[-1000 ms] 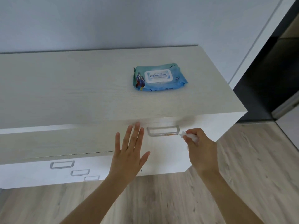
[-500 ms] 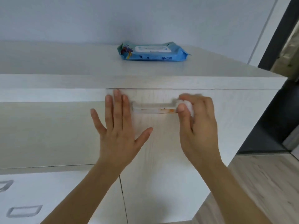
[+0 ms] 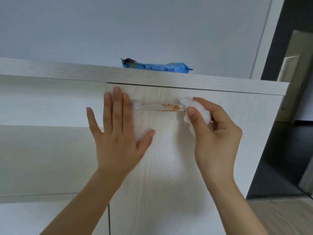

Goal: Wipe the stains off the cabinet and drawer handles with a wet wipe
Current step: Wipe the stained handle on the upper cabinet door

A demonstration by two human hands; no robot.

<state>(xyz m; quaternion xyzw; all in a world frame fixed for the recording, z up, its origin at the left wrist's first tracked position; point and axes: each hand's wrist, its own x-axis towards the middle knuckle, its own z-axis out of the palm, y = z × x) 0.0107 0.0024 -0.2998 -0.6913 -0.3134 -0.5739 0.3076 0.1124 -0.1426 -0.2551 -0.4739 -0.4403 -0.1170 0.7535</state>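
Note:
A pale wood-grain cabinet front (image 3: 169, 150) fills the middle of the view. Its white bar handle (image 3: 157, 106) carries orange stains, thickest near its right end. My right hand (image 3: 215, 133) holds a crumpled white wet wipe (image 3: 196, 107) between thumb and fingers, and the wipe touches the handle's right end. My left hand (image 3: 118, 133) lies flat on the front with straight fingers, just left of the handle, its fingertips covering the handle's left end.
A blue pack of wet wipes (image 3: 157, 67) lies on the cabinet top (image 3: 67, 72) above the handle. White drawer fronts (image 3: 42, 158) stand to the left. A dark doorway (image 3: 288, 116) and wood floor (image 3: 279, 217) are at the right.
The camera has dropped lower and closer, so the cabinet top is now seen edge-on. My right hand has brought the wipe onto the handle's right end. My left hand stays flat on the front.

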